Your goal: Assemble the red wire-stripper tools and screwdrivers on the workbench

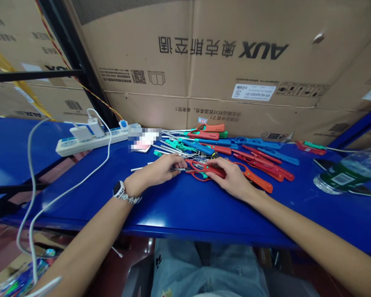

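Observation:
A red long-nosed lighter [204,168] is held low over the blue table. My right hand [230,175] grips its handle half between thumb and fingers. At the lighter's front end, the fingers of my left hand [163,169] pinch a slim metal part, mostly hidden by the fingertips. Behind my hands lies a heap of metal lighter tubes [167,146] with green, blue and red plastic parts. Red handle shells [262,163] and an orange shell [258,180] lie right of my right hand. Blue handle shells [256,142] rest farther back.
A white power strip [92,142] with plugs and trailing cables [77,181] stands at the left. A plastic bottle [343,175] lies at the right over a dark flat object. Large cardboard boxes [204,82] wall off the back of the blue table [179,210].

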`<state>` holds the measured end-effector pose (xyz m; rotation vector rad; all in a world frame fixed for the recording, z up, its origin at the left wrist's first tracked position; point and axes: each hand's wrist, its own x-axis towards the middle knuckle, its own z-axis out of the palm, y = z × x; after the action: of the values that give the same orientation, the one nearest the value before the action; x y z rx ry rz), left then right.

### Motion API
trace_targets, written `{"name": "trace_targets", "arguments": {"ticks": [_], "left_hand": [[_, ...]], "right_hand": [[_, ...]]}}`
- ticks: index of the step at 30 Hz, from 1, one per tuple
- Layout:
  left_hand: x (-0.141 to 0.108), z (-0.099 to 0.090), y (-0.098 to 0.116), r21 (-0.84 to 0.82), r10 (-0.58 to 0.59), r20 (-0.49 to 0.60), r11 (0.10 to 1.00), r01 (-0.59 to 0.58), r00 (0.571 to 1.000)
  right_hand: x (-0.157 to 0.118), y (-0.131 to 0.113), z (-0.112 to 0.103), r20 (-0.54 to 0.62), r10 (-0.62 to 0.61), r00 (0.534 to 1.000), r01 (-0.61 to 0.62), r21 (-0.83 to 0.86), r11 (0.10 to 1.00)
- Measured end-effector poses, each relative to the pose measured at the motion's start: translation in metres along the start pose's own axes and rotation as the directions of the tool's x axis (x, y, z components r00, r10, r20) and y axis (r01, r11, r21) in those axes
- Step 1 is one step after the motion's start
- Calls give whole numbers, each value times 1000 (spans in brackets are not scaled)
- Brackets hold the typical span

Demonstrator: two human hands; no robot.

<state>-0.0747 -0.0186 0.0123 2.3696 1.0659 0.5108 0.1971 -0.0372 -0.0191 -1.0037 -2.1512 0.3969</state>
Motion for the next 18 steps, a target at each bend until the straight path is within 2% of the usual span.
{"name": "trace_targets", "arguments": {"ticks": [8,14,18], "left_hand": [[0,3,-9,30,129,-63,991,-128,990],[4,8,-12,184,213,-59,962,-199,975],[5,11,-10,276,201,-43,944,-182,979]], "right_hand": [[0,0,-1,14,-7,1000,7,2,1000],[1,-1,-2,18,-3,1000,3,0,1000],[1,0,-3,21,-15,1000,15,5,1000]]}}
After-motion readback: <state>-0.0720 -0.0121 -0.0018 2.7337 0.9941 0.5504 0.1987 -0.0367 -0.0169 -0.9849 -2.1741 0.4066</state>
